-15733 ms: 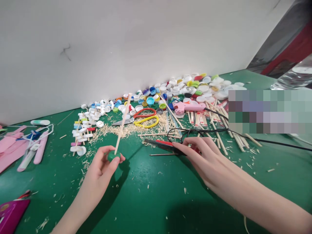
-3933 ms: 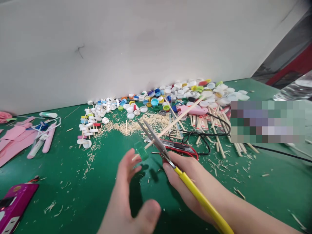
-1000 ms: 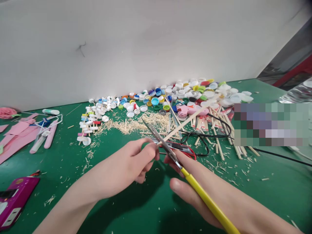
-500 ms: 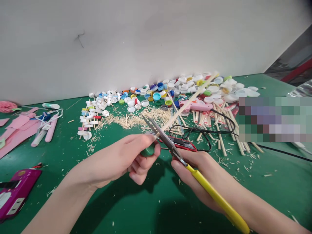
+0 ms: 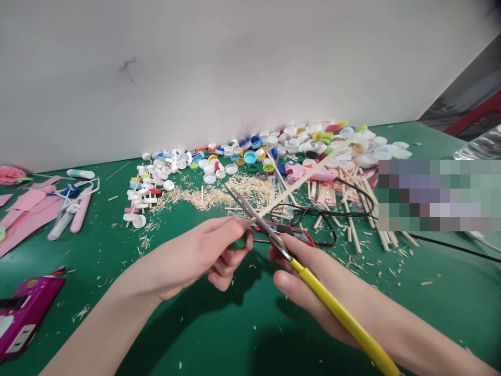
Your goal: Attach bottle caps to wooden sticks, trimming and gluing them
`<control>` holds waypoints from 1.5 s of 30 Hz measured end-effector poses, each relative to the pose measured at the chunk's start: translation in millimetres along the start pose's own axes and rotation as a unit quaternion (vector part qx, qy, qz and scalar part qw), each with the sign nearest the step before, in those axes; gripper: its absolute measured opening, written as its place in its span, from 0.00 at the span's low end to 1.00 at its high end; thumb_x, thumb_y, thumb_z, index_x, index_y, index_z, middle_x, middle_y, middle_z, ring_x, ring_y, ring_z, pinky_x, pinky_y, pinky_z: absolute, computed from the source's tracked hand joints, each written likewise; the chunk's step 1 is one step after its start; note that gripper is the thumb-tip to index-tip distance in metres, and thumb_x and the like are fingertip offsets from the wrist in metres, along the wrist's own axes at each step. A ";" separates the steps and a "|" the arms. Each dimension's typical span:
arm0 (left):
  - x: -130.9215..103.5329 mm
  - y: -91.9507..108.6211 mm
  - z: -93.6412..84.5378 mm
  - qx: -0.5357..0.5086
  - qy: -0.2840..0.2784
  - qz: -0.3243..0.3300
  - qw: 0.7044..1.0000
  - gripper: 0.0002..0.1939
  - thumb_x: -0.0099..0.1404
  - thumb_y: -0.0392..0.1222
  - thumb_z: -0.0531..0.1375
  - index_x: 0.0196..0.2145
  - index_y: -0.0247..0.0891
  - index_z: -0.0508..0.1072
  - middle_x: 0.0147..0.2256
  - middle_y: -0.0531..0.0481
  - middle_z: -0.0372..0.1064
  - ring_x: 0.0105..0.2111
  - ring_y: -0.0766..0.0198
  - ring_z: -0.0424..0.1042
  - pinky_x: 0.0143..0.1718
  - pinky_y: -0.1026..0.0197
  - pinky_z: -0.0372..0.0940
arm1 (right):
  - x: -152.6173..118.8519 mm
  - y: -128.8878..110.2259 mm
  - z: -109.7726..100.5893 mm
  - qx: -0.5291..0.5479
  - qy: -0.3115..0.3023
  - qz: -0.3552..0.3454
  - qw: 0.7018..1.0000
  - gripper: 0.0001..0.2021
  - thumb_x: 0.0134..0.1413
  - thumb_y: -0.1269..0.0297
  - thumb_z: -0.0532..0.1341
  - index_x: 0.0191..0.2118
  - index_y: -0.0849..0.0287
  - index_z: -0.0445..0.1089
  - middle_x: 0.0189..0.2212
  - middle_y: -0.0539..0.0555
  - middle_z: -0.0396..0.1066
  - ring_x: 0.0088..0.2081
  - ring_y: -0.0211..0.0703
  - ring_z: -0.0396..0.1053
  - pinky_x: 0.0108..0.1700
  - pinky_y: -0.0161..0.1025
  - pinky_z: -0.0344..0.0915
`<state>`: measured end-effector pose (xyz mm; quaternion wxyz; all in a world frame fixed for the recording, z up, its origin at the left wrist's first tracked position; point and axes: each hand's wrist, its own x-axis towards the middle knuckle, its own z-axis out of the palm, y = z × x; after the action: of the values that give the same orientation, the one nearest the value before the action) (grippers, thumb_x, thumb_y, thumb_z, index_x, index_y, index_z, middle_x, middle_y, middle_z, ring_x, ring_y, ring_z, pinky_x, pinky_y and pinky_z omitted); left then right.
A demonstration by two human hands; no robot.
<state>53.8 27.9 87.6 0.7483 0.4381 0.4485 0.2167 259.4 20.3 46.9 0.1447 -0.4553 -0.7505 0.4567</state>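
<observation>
My left hand (image 5: 211,250) is closed, pinching the end of a long pale wooden stick (image 5: 301,179) between thumb and forefinger. A green bottle cap (image 5: 239,242) is tucked in the same fingers, partly hidden. Yellow-handled scissors (image 5: 332,300) are gripped in my right hand (image 5: 309,271), their metal blades pointing up and left. The blades cross the stick close to my left thumb. From there the stick slants up to the right, over the table. My right thumb stands a little away from the handle; part of that hand's grip is hidden behind the scissors.
Wood shavings (image 5: 207,192) and many bottle caps (image 5: 249,157) lie along the wall. Cap-and-stick pieces (image 5: 146,185) stand left of them. A pink glue gun (image 5: 313,173), its black cord, a red-black cutter (image 5: 289,232) and cut sticks (image 5: 354,224) lie right. A magenta device (image 5: 29,310) sits left.
The stick's far end has dropped lower. My right thumb has moved down, away from the scissors' handle. The scissors have shifted slightly left, and the whole view has moved a little.
</observation>
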 end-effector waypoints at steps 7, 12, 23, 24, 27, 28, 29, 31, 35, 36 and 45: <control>0.8 1.5 3.2 -0.001 -0.012 -0.001 1.000 0.16 0.69 0.49 0.46 0.28 0.38 0.59 0.21 0.59 0.44 0.19 0.75 0.41 0.17 0.70 0.42 | 3.1 -4.4 -2.2 -0.043 0.050 -0.001 0.998 0.23 0.57 0.42 0.46 0.28 0.59 0.60 0.20 0.48 0.58 0.21 0.32 0.49 0.21 0.32 0.50; 3.1 -0.2 1.6 -0.025 -0.023 0.001 0.999 0.15 0.70 0.48 0.45 0.28 0.39 0.59 0.21 0.59 0.42 0.19 0.75 0.40 0.17 0.70 0.40 | 6.0 -1.1 -2.8 -0.057 0.068 -0.007 0.996 0.23 0.58 0.44 0.46 0.24 0.59 0.57 0.17 0.46 0.54 0.19 0.30 0.47 0.20 0.31 0.48; 2.7 6.0 9.9 0.109 0.122 0.017 0.986 0.18 0.66 0.58 0.47 0.33 0.41 0.63 0.23 0.58 0.49 0.19 0.74 0.51 0.17 0.69 0.52 | 7.3 -0.7 -7.5 -0.075 0.053 0.034 0.995 0.27 0.57 0.39 0.43 0.24 0.59 0.57 0.18 0.47 0.56 0.20 0.31 0.49 0.20 0.32 0.50; 1.8 5.8 12.8 0.169 0.171 0.036 0.970 0.20 0.65 0.61 0.46 0.34 0.42 0.63 0.23 0.57 0.53 0.19 0.72 0.56 0.19 0.67 0.56 | 7.2 -1.4 -8.2 -0.071 0.050 0.038 0.996 0.27 0.58 0.40 0.43 0.24 0.59 0.57 0.18 0.48 0.57 0.20 0.32 0.50 0.21 0.32 0.50; -0.7 1.3 24.2 0.368 0.301 0.101 0.874 0.20 0.65 0.62 0.45 0.40 0.45 0.63 0.26 0.56 0.63 0.21 0.68 0.63 0.21 0.64 0.59 | 6.2 -3.7 -9.3 -0.056 0.055 0.033 0.996 0.25 0.59 0.42 0.44 0.26 0.59 0.59 0.19 0.49 0.60 0.21 0.32 0.53 0.22 0.32 0.52; -0.9 -1.3 28.1 0.424 0.329 0.124 0.835 0.18 0.65 0.60 0.46 0.41 0.45 0.62 0.28 0.55 0.65 0.22 0.67 0.64 0.21 0.64 0.58 | 5.6 -4.4 -9.3 -0.050 0.056 0.029 0.997 0.24 0.59 0.42 0.45 0.27 0.59 0.60 0.20 0.49 0.61 0.21 0.32 0.53 0.22 0.32 0.51; -0.7 -4.2 31.5 0.473 0.350 0.146 0.795 0.16 0.66 0.57 0.48 0.41 0.44 0.62 0.29 0.54 0.66 0.23 0.66 0.65 0.22 0.64 0.58 | 5.0 -4.8 -9.1 -0.043 0.054 0.025 0.997 0.23 0.58 0.42 0.46 0.28 0.59 0.60 0.20 0.49 0.61 0.20 0.32 0.53 0.21 0.32 0.51; 1.1 -9.9 36.0 0.552 0.374 0.200 0.718 0.09 0.68 0.49 0.48 0.38 0.41 0.61 0.30 0.53 0.66 0.25 0.65 0.66 0.24 0.63 0.59 | 3.6 -5.0 -8.2 -0.033 0.045 0.020 0.998 0.22 0.57 0.43 0.49 0.28 0.59 0.60 0.20 0.49 0.61 0.20 0.32 0.52 0.21 0.32 0.51; 6.1 -15.9 36.7 0.628 0.369 0.274 0.627 0.06 0.68 0.37 0.46 0.34 0.39 0.61 0.28 0.52 0.65 0.26 0.65 0.66 0.26 0.63 0.59 | 0.5 -3.1 -6.0 -0.012 0.031 0.000 0.999 0.23 0.55 0.40 0.49 0.31 0.59 0.60 0.23 0.51 0.64 0.23 0.34 0.56 0.23 0.33 0.53; 6.9 -16.1 36.2 0.633 0.359 0.281 0.625 0.07 0.68 0.36 0.46 0.34 0.38 0.61 0.27 0.52 0.65 0.26 0.65 0.66 0.26 0.63 0.59 | -0.3 -2.6 -5.5 -0.006 0.030 -0.004 1.000 0.23 0.55 0.40 0.49 0.32 0.59 0.60 0.25 0.52 0.65 0.24 0.35 0.58 0.24 0.33 0.54; 4.9 -16.3 35.5 0.655 0.334 0.295 0.611 0.07 0.66 0.33 0.47 0.33 0.38 0.62 0.24 0.55 0.61 0.21 0.67 0.62 0.22 0.64 0.56 | 1.7 -4.9 -5.4 -0.027 0.035 0.004 0.999 0.23 0.57 0.41 0.48 0.30 0.59 0.59 0.22 0.50 0.62 0.23 0.33 0.52 0.23 0.33 0.52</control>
<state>85.7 6.5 79.0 -0.0431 0.8175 0.5362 0.2056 259.2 23.9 53.4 0.1570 -0.4775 -0.7555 0.4203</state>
